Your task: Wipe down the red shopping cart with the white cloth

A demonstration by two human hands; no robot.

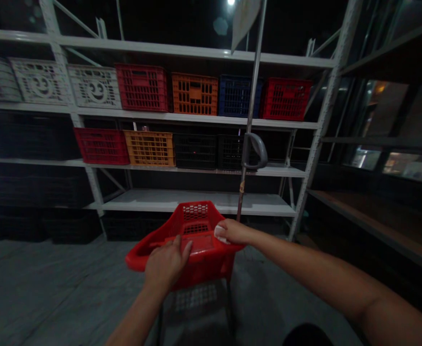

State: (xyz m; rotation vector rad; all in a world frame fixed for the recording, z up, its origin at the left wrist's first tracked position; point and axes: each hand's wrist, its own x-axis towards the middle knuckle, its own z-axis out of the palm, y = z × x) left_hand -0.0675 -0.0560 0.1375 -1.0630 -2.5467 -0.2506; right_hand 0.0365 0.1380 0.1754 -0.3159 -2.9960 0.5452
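In the middle stands a red plastic shopping cart (192,269) with a perforated basket and a raised rim. My left hand (165,264) lies on its near edge, fingers stretched out over the red surface. On the cart's right rim, near the grey metal pole (253,91), is my right hand (234,232). Its fingers are closed around a white cloth (221,233), which touches the rim. A grey handle (256,151) sits partway up the pole, and a pale flag (245,21) hangs near its top.
White metal shelving (196,117) spans the back. It holds plastic crates, among them an orange crate (195,93), a blue crate (240,95) and a yellow crate (150,148). At the right is a dark shelf unit (379,218). Grey floor (52,283) surrounds the cart.
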